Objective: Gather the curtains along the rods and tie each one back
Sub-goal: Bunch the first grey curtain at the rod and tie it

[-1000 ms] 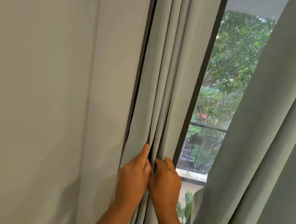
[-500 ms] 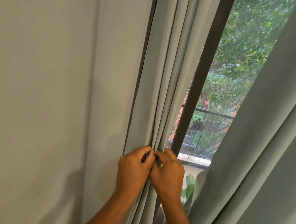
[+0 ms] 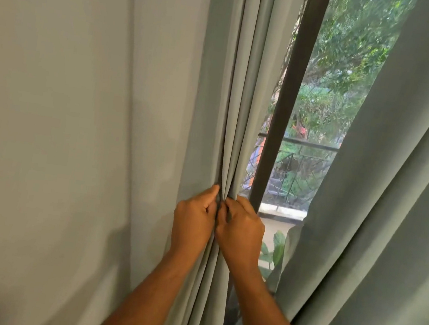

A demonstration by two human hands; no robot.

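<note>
While left hand (image 3: 194, 218) and right hand (image 3: 240, 230) pinch the gathered curtain (image 3: 239, 97) at frame centre, cloth seems soft, pliant; best gripped around bunched pleats.

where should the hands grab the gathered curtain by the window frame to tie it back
Grip the gathered curtain at its pinched waist, where the left hand and right hand already pinch its folds. Come from the room side, one hand on each flank. There the pleats narrow into a tight vertical bundle that fingers can likely encircle; above, they fan wider beside the dark window frame.
</note>
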